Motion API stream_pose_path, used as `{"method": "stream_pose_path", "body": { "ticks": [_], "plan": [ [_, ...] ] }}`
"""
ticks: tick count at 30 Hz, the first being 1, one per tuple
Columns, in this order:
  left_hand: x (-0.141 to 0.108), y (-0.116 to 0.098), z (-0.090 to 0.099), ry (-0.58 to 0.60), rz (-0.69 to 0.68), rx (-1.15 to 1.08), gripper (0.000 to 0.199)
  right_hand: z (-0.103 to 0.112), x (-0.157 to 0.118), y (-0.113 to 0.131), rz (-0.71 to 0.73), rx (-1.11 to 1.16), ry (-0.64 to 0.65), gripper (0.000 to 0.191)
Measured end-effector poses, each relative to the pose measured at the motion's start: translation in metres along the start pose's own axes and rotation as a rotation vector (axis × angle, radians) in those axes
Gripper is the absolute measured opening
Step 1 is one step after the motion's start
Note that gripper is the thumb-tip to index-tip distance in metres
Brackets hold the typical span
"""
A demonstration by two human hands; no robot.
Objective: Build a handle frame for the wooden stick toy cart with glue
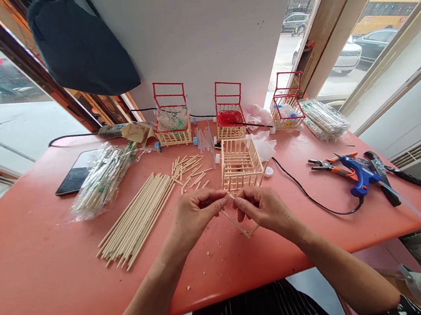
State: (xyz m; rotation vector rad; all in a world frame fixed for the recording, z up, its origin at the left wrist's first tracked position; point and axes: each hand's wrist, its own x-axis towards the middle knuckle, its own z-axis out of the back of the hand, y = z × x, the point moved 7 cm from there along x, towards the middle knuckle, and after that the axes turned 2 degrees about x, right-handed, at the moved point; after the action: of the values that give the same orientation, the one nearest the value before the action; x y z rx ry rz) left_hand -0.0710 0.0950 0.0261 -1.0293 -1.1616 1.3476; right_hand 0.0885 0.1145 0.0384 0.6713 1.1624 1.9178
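My left hand and my right hand meet near the middle of the table, thumbs and fingers pinching a small frame of thin wooden sticks at one corner. Another corner of this frame points down toward me, and its right part is partly hidden under my right hand. Just beyond my hands stands an openwork stick basket of bare wood. To the left lie short cut sticks and a bundle of long round sticks.
A blue glue gun with a long glue stick lies right, by orange-handled pliers and black-handled tools. Its cord curves across the table. Behind stand several red-handled stick carts. Wrapped sticks and a dark tablet lie left.
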Motion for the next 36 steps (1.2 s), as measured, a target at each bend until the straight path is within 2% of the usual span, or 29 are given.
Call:
{"method": "stream_pose_path", "body": {
  "ticks": [16, 21, 25, 29, 36],
  "plan": [
    [-0.002, -0.004, -0.002, 0.010, -0.057, 0.062, 0.014, -0.001, 0.001, -0.001, -0.024, 0.009, 0.002, 0.024],
    [0.001, 0.001, -0.003, 0.015, 0.039, -0.022, 0.019, -0.004, 0.002, -0.007, -0.044, 0.051, 0.041, 0.030],
    [0.005, 0.012, 0.002, -0.014, 0.125, -0.089, 0.023, -0.001, 0.002, -0.009, -0.059, 0.166, -0.007, 0.027],
    [0.006, 0.018, 0.001, 0.010, 0.167, -0.177, 0.026, 0.002, 0.002, -0.005, -0.048, 0.251, -0.029, 0.025],
    [0.005, 0.017, -0.006, 0.021, 0.210, -0.279, 0.026, 0.003, -0.002, 0.002, 0.001, 0.261, 0.004, 0.038]
  ]
}}
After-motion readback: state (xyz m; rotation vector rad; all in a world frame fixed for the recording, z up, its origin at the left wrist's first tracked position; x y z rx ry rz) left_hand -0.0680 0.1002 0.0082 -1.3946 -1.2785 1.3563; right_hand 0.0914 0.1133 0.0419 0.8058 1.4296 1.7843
